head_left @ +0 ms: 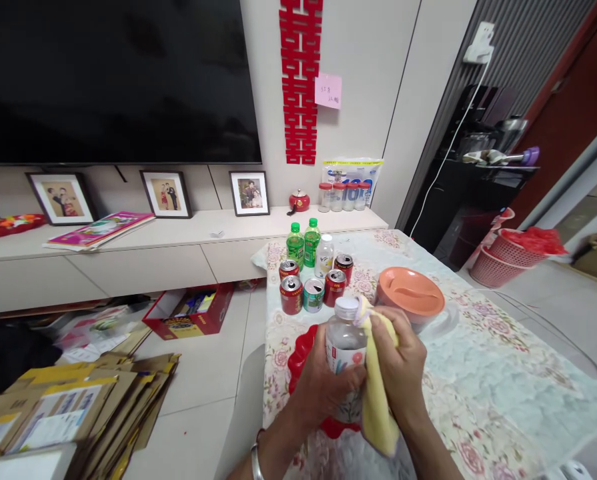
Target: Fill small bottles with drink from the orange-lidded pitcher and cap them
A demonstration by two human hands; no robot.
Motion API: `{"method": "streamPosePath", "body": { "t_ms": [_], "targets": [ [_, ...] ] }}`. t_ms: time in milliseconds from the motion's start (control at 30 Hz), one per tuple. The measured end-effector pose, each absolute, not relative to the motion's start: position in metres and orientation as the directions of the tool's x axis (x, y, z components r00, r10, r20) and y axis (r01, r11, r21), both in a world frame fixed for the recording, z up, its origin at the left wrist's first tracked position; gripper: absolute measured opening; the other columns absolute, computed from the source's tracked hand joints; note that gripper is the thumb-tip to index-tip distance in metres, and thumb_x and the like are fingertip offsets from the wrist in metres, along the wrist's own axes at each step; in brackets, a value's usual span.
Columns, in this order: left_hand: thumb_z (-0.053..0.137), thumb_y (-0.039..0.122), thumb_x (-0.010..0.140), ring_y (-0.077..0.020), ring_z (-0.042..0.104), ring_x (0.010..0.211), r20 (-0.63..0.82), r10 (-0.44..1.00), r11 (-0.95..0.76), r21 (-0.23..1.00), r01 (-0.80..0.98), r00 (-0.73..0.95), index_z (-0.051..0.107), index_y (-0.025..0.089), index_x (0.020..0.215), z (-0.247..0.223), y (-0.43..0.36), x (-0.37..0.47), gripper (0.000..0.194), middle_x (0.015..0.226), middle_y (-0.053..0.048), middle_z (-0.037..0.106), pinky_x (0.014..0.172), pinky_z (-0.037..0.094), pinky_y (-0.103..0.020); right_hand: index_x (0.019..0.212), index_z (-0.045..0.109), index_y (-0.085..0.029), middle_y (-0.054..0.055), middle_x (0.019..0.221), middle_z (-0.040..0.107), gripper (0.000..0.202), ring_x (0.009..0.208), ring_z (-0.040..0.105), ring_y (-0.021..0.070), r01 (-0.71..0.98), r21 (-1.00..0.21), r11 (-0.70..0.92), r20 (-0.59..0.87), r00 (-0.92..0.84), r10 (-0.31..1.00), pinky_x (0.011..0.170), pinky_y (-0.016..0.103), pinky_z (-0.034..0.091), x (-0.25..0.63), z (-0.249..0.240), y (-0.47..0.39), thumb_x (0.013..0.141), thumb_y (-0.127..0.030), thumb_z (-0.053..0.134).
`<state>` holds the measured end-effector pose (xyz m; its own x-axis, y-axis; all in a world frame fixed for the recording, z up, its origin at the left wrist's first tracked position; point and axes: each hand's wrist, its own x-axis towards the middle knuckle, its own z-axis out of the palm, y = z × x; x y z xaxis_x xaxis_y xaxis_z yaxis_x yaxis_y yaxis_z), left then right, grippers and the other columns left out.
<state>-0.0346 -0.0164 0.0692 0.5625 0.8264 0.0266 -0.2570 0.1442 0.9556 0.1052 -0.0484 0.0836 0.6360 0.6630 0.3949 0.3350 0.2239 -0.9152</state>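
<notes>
Looked like wiping; seemed best done with the clear bottle (345,343) gripped steady, yellow cloth (379,410) drawn snugly round below the white cap (346,305). Left hand (322,385): fingers wrapped around the bottle, roughly upright over the red tray (297,363) on the bench (471,400); couldn't tell whether its base touched. Right hand (401,350): fingers pinched narrow on the cloth, bunched against the cap's side.

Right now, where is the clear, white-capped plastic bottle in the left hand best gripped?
Probably around the round, labelled body of the bottle, from the left, as the left hand does: it is roughly upright, its curved side suits wrapping, and the right hand with the yellow fabric cloth crowds the white cap from the right.
</notes>
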Motion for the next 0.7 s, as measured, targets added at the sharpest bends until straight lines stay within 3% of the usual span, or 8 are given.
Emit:
{"method": "streamPosePath", "body": {
  "t_ms": [133,233,367,533,700],
  "targets": [
    [0.087,0.047,0.074,-0.0250,0.069,0.094,0.055,0.867,0.078,0.966,-0.245,0.496,0.057,0.025,0.122,0.078,-0.010,-0.032,0.061,0.108,-0.005,0.074,0.084,0.056,-0.035,0.100,0.073,-0.023,0.008,0.101,0.075,0.031,0.095,0.067,0.0264,0.212,-0.961,0.177,0.275,0.664,0.696,0.089,0.042,0.054,0.100,0.071,-0.040,0.097,-0.051,0.062],
    [0.087,0.050,0.074,-0.0234,0.069,0.094,0.114,0.924,-0.026,0.971,-0.237,0.366,0.058,0.024,0.117,0.087,0.005,-0.031,0.058,0.105,-0.003,0.073,0.086,0.056,-0.033,0.103,0.075,-0.022,0.009,0.104,0.075,0.039,0.100,0.066,0.0288,0.124,-0.981,0.149,0.194,0.663,0.723,0.096,0.046,0.051,0.086,0.054,-0.049,0.092,-0.058,0.066],
    [0.088,0.050,0.077,-0.0191,0.068,0.085,0.113,0.946,-0.011,0.948,-0.317,0.303,0.057,0.023,0.120,0.092,0.015,-0.029,0.059,0.102,-0.003,0.073,0.078,0.057,-0.030,0.114,0.072,-0.023,0.010,0.113,0.078,0.049,0.108,0.069,0.0329,-0.085,-0.990,0.112,0.028,0.661,0.750,0.098,0.049,0.053,0.069,0.041,-0.060,0.088,-0.065,0.068],
    [0.088,0.051,0.079,-0.0190,0.069,0.089,0.120,0.945,0.023,0.904,-0.427,0.305,0.053,0.024,0.131,0.087,0.013,-0.025,0.068,0.111,-0.005,0.073,0.080,0.058,-0.030,0.131,0.067,-0.024,0.011,0.110,0.083,0.059,0.097,0.079,0.0340,-0.416,-0.907,0.058,-0.173,0.494,0.852,0.080,0.051,0.062,0.056,0.049,-0.061,0.097,-0.069,0.047],
    [0.090,0.051,0.077,-0.0207,0.068,0.097,0.190,0.941,-0.058,0.906,-0.419,0.279,0.051,0.025,0.138,0.077,0.017,-0.025,0.077,0.115,-0.004,0.072,0.085,0.057,-0.030,0.118,0.077,-0.019,0.015,0.096,0.084,0.064,0.099,0.080,0.0395,-0.561,-0.828,-0.010,-0.263,0.372,0.890,0.080,0.058,0.063,0.048,0.056,-0.064,0.095,-0.071,0.047]
  ]
}}
